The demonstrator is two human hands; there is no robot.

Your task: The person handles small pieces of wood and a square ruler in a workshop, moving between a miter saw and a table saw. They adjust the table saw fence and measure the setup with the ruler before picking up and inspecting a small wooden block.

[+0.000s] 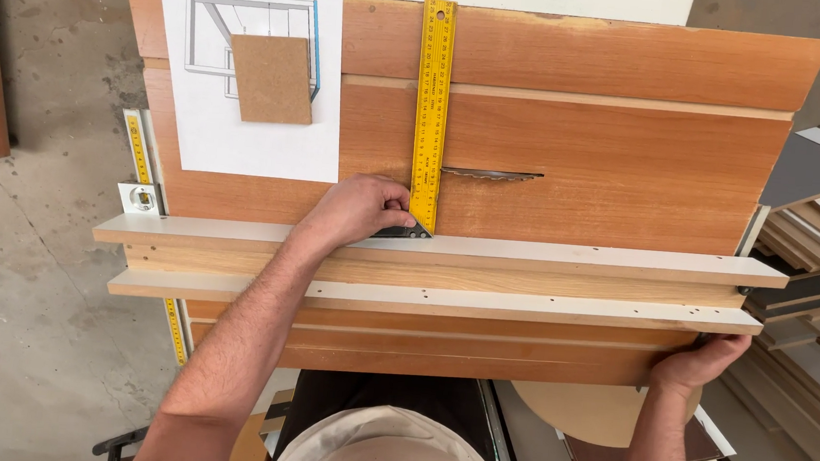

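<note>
Left hand (358, 212), at the middle of the frame, is curled over the dark stock of a yellow try square (431, 115), fingers pressing it against the pale fence rail (573, 259) that runs left to right across the wooden sled (620, 169). From the hand the square's yellow blade runs straight up the frame to the sled's far edge. Just right of the blade, the toothed rim of a saw blade (490, 173) pokes up through a slot in the reddish board, close beside the blade of the square; whether they touch cannot be told. Right hand (697, 362), at the lower right, grips the near corner of the sled, fingers wrapped under the edge, thumb on top. In the upper left a white sheet with a line drawing (247, 71) lies on the sled, and a small square of brown board (272, 79) rests on it. A yellow measuring tape strip (136, 146) runs along the bench at the left edge of the sled. Offcuts of board (819, 243) are stacked at the right edge of the frame.
</note>
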